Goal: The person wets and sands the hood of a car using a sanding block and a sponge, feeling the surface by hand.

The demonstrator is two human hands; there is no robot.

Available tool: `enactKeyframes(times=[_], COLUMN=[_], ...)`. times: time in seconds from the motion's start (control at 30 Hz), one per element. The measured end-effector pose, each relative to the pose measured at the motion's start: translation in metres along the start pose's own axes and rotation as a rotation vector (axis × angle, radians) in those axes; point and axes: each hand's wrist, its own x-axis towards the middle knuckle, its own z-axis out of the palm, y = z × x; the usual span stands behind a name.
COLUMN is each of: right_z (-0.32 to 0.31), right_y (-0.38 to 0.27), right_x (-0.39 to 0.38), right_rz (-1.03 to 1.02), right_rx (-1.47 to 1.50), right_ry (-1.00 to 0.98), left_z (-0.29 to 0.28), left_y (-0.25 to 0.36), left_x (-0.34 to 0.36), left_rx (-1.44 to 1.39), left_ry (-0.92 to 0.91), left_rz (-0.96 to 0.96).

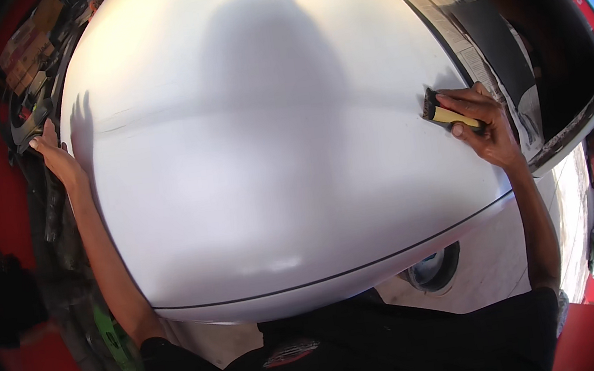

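Observation:
A large pale, silvery-white car panel [238,192], shaped like a hood, spreads out in front of me. My right hand [486,121] is closed round a black and yellow block [444,117], which looks like a sanding block, near the panel's right edge. The block's dark end faces the surface; whether it presses on it I cannot tell. At the left edge my left hand [63,161] is raised with its fingers stretched out, holding nothing. Its shadow falls on the panel beside it. A faint crosswise line runs over the panel's upper part.
Newspaper sheets [471,64] cover the area along the panel's right side, next to a dark opening [552,28]. Below the front edge, a dark round tub [435,270] stands on the floor. Assorted clutter [30,62] lines the left. A green object [120,348] lies low on the left.

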Motion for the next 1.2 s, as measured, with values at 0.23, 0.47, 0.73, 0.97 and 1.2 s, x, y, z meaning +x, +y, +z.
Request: enactKeyframes(times=[0.23,0.47,0.73,0.97,1.2], right_z=[0.129,0.343,0.28,0.066,-0.015], right_y=[-0.121,-0.323,-0.254,-0.047,0.024], right_x=[0.173,0.366,0.315,0.089,-0.009], right_rz=[-0.534,-0.752,-0.696,-0.357,-0.022], right_rx=[0.116,-0.005,0.105,0.107,-0.214], right_ry=[-0.162,-0.193,-0.218,-0.138,0.029], left_z=[0.033,-0.004,0.006,-0.034,-0.008], left_y=[0.027,0.021,-0.021,-0.018,-0.022], left_x=[-0.026,-0.023,-0.004,0.005,-0.001], left_rx=[-0.119,-0.206,0.08,0.324,0.296], left_ry=[0.004,0.104,0.119,0.112,0.014], left_rz=[-0.015,-0.019,0.172,0.206,0.149])
